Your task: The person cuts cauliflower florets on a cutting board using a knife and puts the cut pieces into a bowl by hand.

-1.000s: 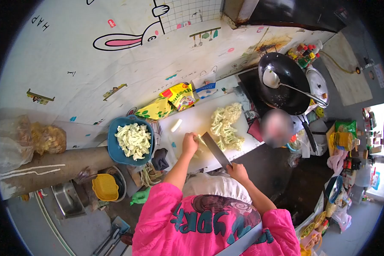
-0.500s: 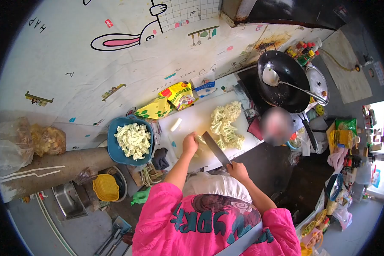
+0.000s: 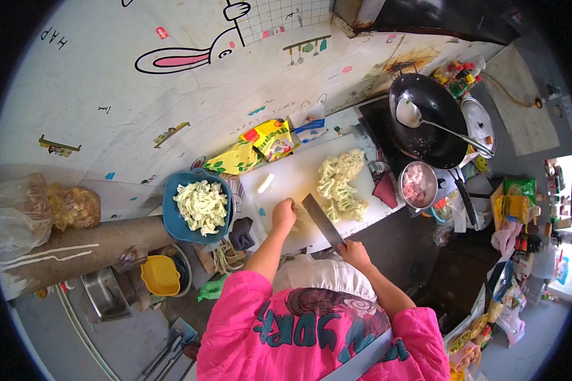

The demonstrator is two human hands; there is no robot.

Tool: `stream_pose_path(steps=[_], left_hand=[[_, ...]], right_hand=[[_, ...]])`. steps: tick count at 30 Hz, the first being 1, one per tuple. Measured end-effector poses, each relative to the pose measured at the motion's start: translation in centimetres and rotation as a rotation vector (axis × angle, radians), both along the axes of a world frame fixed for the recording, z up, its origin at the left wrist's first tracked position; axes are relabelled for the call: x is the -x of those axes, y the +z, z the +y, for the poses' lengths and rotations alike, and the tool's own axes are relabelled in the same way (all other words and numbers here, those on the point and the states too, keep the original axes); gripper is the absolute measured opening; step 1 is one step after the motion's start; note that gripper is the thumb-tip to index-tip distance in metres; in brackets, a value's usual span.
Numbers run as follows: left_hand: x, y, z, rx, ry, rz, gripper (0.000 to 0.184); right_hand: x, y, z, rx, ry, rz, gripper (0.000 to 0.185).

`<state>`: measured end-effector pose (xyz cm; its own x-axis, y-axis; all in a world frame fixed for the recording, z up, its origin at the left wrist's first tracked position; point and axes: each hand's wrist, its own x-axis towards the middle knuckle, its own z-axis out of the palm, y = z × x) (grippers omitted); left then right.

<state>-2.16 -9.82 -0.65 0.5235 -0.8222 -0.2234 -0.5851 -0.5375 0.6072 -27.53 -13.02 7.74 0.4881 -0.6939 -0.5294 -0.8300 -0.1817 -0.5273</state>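
My right hand (image 3: 354, 254) is closed round the handle of a cleaver (image 3: 323, 221), whose broad blade slants up and left over the white cutting board (image 3: 297, 166). Left of the blade tip, my left hand (image 3: 284, 216) is closed over the board, and what its fingers hold is hidden. Pale cauliflower pieces (image 3: 340, 174) lie in a heap just right of the blade. A small white stick-like piece (image 3: 265, 183) rests on the board's left part. Beside the board, a blue basin (image 3: 171, 223) holds cut cauliflower florets (image 3: 201, 207).
Yellow food packets (image 3: 273, 140) stand behind the board against the wall. To the right are a metal bowl of pink meat pieces (image 3: 415, 184) and a black wok (image 3: 438, 140) with a ladle-like spatula (image 3: 410, 113) in it. A yellow basket (image 3: 160, 275) sits lower left.
The view has shifted slightly. Both hands and the cleaver stay almost where they were; the pale bit between my left fingers and the blade shows less now.
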Motion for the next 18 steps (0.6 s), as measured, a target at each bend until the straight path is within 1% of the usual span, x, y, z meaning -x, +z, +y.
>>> stream_pose_path(steps=[2, 5, 8, 14, 17, 18], left_hand=[[0.0, -0.1, 0.1, 0.010, -0.027, -0.027, 0.003], [0.1, -0.2, 0.1, 0.037, -0.057, -0.059, 0.002], [0.1, -0.2, 0.2, 0.028, -0.041, -0.097, 0.002], [-0.6, 1.5, 1.1, 0.000, -0.102, -0.176, 0.012], [-0.6, 1.9, 2.0, 0.077, -0.069, -0.176, 0.021], [-0.7, 1.8, 2.5, 0.138, -0.043, -0.181, 0.024]], right_hand=[[0.2, -1.4, 0.0, -0.020, 0.039, 0.014, 0.035], [-1.1, -0.1, -0.4, -0.097, 0.045, 0.103, 0.035], [-1.4, -1.7, -0.1, -0.058, 0.040, 0.087, 0.034], [-2.0, -1.9, -0.1, -0.027, 0.048, 0.106, 0.032], [-2.2, -1.5, -0.2, -0.035, 0.056, 0.097, 0.032], [-2.3, -1.5, -0.1, -0.025, 0.060, 0.104, 0.030]])
